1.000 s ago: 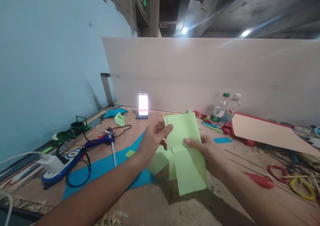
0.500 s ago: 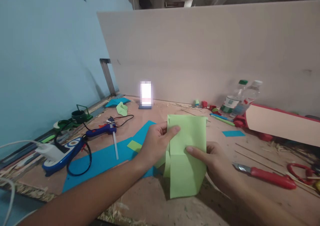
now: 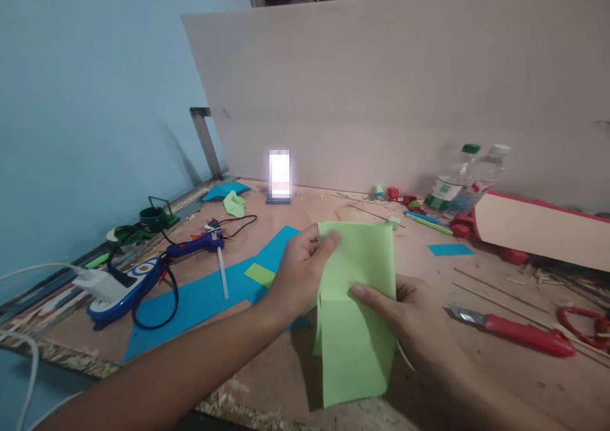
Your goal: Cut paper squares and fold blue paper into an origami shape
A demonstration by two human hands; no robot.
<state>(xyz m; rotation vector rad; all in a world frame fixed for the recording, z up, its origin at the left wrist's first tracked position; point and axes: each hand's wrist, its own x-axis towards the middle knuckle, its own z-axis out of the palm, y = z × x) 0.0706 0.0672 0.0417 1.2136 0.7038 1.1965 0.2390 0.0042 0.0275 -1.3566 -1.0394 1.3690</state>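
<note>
Between both hands a folded sheet of light green paper [image 3: 357,348] is held upright above the table, with a crease across its middle. My left hand [image 3: 305,262] pinches its upper left edge, thumb on the front and fingers behind. On the right edge my right hand [image 3: 405,304] grips the paper, its thumb pressed on the front near the crease; the other fingers are mostly hidden behind. Blue paper [image 3: 200,301] lies under and beyond my left forearm, with a small green strip [image 3: 260,274] on it.
A red-handled cutter [image 3: 519,334] lies at the right near thin sticks. Two bottles [image 3: 445,192] stand at the back right. On the left are a glue gun [image 3: 195,246], a power strip [image 3: 124,291] and cables. A lit phone [image 3: 279,175] stands at the back.
The green paper's lower part has come slightly down and nearer, and its layers at the left sit closer together. Both hands keep their hold. The view has shifted slightly.
</note>
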